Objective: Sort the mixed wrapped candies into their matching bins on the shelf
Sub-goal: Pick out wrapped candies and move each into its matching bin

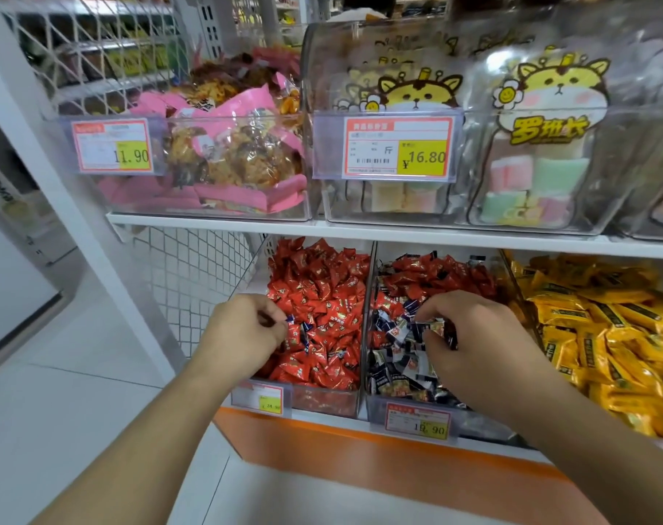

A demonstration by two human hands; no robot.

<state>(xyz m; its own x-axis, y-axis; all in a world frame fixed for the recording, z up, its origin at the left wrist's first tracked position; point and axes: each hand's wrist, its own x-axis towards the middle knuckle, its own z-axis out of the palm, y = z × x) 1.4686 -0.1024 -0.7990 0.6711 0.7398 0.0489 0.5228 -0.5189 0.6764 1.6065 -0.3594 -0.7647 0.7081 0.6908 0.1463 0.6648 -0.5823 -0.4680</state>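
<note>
On the lower shelf a clear bin (pixel 322 401) holds red wrapped candies (pixel 322 289) with a few dark blue ones mixed in. My left hand (pixel 242 327) is over its front left part and pinches a dark blue candy (pixel 291 320) at the fingertips. The neighbouring bin (pixel 409 409) holds dark blue candies (pixel 398 373) at the front and red ones (pixel 428 274) at the back. My right hand (pixel 470 335) is in this bin, its fingers curled round a candy with a gold and dark wrapper (pixel 434 327).
A bin of yellow wrapped candies (pixel 602 335) lies to the right. The upper shelf (pixel 360 231) carries a bin of pink-wrapped snacks (pixel 231 157) and clear lidded bins of pastel marshmallows (pixel 530 183), with price tags in front. A white wire mesh panel (pixel 193 282) stands left of the bins.
</note>
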